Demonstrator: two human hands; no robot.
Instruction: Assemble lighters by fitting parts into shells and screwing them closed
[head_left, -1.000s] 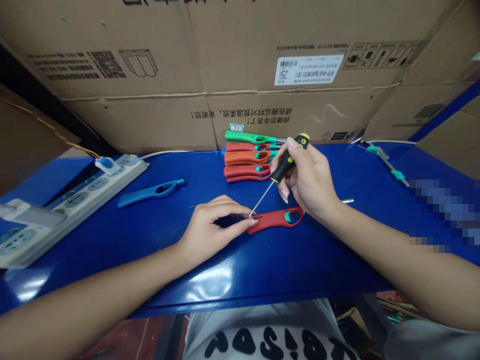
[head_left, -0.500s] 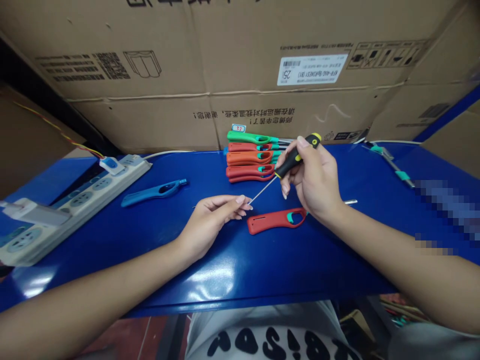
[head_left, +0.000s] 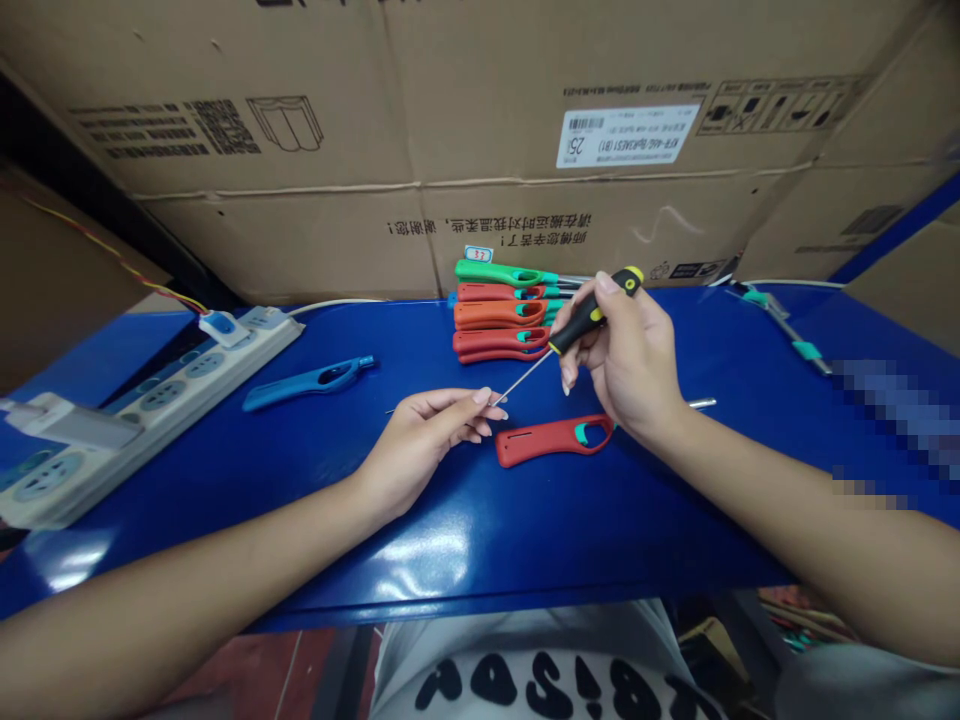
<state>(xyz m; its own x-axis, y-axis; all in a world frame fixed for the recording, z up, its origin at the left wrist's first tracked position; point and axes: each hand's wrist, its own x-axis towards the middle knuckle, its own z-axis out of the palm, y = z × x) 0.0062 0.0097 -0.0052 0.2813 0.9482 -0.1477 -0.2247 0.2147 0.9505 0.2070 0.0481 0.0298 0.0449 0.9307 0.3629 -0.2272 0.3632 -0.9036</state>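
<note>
My right hand (head_left: pixel 626 350) is closed around the black and yellow handle of a screwdriver (head_left: pixel 589 318), held slanting above the table. Its thin shaft points down and left to my left hand (head_left: pixel 431 435), whose thumb and fingers pinch the tip. Whether a small part sits between those fingertips is hidden. Below the shaft lies a red long-nosed lighter (head_left: pixel 551 442) with a green trigger, its metal nozzle partly behind my right wrist. Left of my left hand lies a blue lighter casing (head_left: pixel 307 385).
Several green, orange and red lighters (head_left: pixel 499 315) lie stacked at the back, near a small number tag (head_left: pixel 478 254). A power strip (head_left: pixel 157 420) with plugs runs along the left. Metal rods with green pieces (head_left: pixel 806 350) lie at right. A cardboard box (head_left: pixel 300 230) walls the blue table's (head_left: pixel 450 560) back.
Both hands hold nearly the same pose. The screwdriver tip has slipped slightly further in between my left fingers; the view has shifted a little.
</note>
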